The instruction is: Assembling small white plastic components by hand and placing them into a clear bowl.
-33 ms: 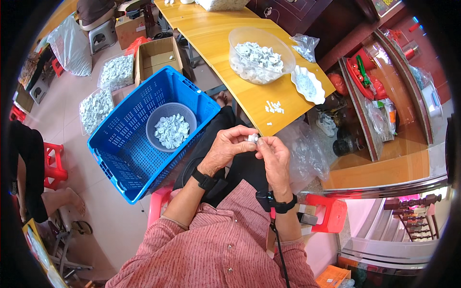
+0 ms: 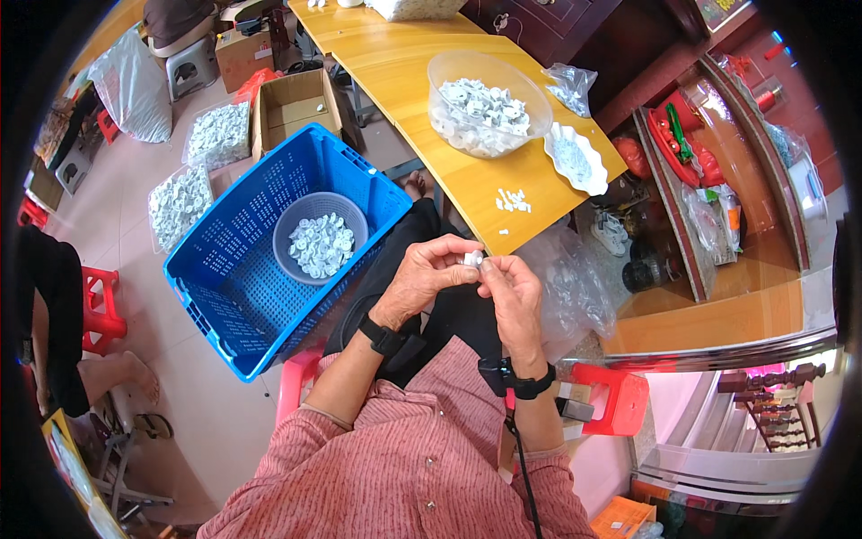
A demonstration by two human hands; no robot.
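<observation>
A small white plastic part [image 2: 472, 258] sits between my two hands, just off the near corner of the yellow table [image 2: 400, 90]. My left hand [image 2: 433, 271] pinches it between thumb and fingers. My right hand [image 2: 510, 286] is closed with its fingertips at the part's right side; whatever else they pinch is too small to make out. Beyond them, several tiny white pieces [image 2: 513, 200] lie loose on the tabletop. A clear bowl [image 2: 489, 148] of larger white parts and a white scalloped dish [image 2: 593, 184] of small pale pieces stand farther back.
Left of my knees, a blue crate [image 2: 235, 310] holds a grey round basket [image 2: 285, 256] of white parts. Clear trays of similar parts [image 2: 218, 135] and an open cardboard box [image 2: 292, 112] lie beyond. Another person's leg [image 2: 117, 373] and a red stool [image 2: 99, 310] are at far left.
</observation>
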